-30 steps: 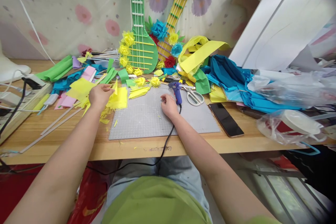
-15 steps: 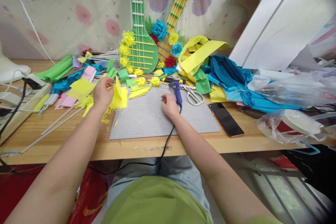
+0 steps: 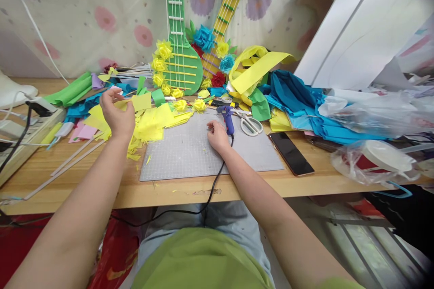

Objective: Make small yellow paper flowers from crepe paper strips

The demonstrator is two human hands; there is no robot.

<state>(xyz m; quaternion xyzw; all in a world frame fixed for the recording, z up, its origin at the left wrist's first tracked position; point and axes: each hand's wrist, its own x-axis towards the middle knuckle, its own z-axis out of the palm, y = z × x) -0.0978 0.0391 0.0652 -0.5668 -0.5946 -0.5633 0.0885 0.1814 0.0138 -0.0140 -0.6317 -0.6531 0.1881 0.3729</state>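
On the big wooden table (image 3: 129, 192) is a gray mat (image 3: 183, 158), and a messy heap of yellow paper (image 3: 152, 123) sits at 10 o'clock from its middle, partly on its edge. The left hand (image 3: 118, 116) is by the heap, farther out toward 10 o'clock, thumb and fingers wide apart, and I can't tell if it touches paper. The right hand (image 3: 217, 136), near the mat's middle, has loosely curled fingers, maybe empty, I can't tell, just beside the purple glue gun (image 3: 228, 123) at 1 o'clock.
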